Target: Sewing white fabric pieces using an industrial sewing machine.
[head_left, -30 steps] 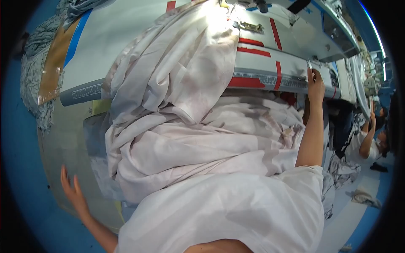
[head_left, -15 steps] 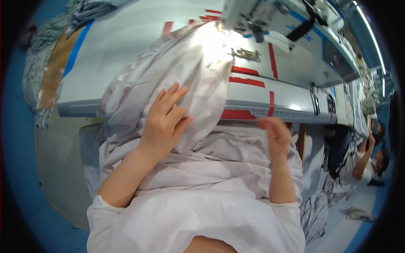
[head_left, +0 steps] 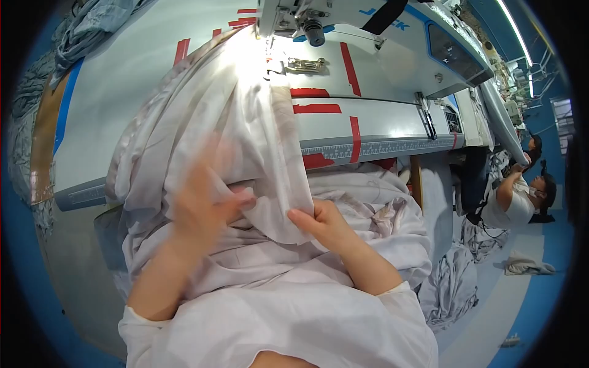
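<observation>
A large pale, off-white fabric [head_left: 245,135] runs from under the brightly lit needle area of the sewing machine [head_left: 392,37] down over the table edge, gathering in folds on my lap. My right hand [head_left: 325,224] pinches the fabric's right-hand edge between thumb and fingers, just below the table edge. That edge lies as a folded strip leading up to the machine. Over the fabric's middle, my left hand [head_left: 211,190] is smeared by motion; its thumb is near a fold, and whether it grips cloth cannot be made out.
A small metal fitting [head_left: 305,65] sits on the machine bed beside the needle. Red tape strips [head_left: 350,67] and a ruler strip [head_left: 380,147] mark the table. Grey-blue cloth [head_left: 92,30] lies at the far left. On the right are cloth piles [head_left: 451,285] and another person [head_left: 518,196].
My right hand has come left from hovering near the table edge and taken hold of the fabric edge. My left hand has moved slightly downward. The whole view has shifted, with the machine now further left.
</observation>
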A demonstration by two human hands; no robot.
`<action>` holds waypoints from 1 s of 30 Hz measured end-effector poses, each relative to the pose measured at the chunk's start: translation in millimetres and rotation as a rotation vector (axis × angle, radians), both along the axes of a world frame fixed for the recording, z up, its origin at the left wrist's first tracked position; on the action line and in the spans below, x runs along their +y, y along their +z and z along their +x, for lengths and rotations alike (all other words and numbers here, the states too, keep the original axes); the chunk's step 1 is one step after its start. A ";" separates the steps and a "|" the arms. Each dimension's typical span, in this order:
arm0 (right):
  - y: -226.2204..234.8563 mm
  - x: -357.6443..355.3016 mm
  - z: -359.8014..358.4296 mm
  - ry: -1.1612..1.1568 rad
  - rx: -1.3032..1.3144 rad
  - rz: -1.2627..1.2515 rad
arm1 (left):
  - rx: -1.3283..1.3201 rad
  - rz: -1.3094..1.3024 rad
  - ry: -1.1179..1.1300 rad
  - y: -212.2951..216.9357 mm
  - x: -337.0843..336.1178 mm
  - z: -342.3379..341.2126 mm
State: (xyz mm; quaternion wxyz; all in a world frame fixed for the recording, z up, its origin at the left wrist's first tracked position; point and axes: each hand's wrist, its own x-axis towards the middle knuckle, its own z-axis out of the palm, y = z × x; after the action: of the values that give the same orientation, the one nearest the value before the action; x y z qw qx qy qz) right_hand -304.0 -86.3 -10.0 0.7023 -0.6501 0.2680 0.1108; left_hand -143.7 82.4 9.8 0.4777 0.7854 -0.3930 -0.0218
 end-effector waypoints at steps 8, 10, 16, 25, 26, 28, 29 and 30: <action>17.2 4.2 10.1 0.009 -0.073 -0.149 | -0.396 0.413 0.394 -29.5 9.7 148.0; 17.8 -0.6 16.9 0.029 -0.091 -0.212 | -0.419 0.377 0.376 -23.8 0.0 160.6; 23.3 -11.4 43.8 0.011 -0.119 -0.254 | -0.310 0.371 0.376 -18.9 -23.0 194.1; 28.4 -34.4 86.4 0.073 -0.168 -0.606 | -0.262 0.285 0.336 -19.3 -38.3 236.2; 30.5 -36.4 91.2 0.086 -0.206 -0.691 | -0.228 0.277 0.342 -18.5 -38.3 238.8; 29.0 -37.3 96.5 0.097 -0.241 -0.777 | -0.253 0.260 0.316 -19.4 -38.1 241.7; 26.2 -36.9 98.2 0.082 -0.270 -0.793 | -0.279 0.240 0.289 -20.5 -38.8 243.6; 24.1 -36.8 100.1 0.067 -0.298 -0.808 | -0.277 0.239 0.287 -21.1 -40.0 247.5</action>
State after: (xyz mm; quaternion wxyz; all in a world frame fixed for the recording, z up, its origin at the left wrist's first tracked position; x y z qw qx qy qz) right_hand -203.9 -123.1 14.1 0.4183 -0.8901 0.1643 -0.0756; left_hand 103.8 42.4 -11.3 0.3210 0.8796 -0.3340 0.1081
